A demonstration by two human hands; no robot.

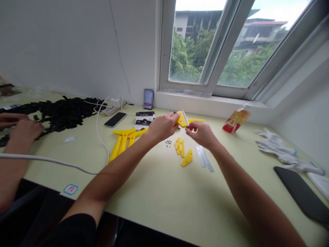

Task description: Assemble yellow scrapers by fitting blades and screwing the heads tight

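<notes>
My left hand (164,127) is closed around a yellow plastic scraper head (181,120) with a silver blade (185,117) along its right edge. The fingers of my right hand (202,134) are pinched at the blade's lower end. Behind them shows a yellow bar (196,120); I cannot tell whether it joins the held piece. Below lie three loose yellow scraper plates (187,157), metal blades (205,159) and several small nuts or screws (168,143). Yellow scraper handles (123,140) rest beside my left forearm, partly hidden by it.
Black-and-white printed packaging (144,120) and two phones (115,119) are at the back, one propped upright. A white cable (99,137) crosses the left. Another person's hands (24,128) work near black strips (61,115). Right: bottle (235,120), gloves (277,147), dark flat object (300,192).
</notes>
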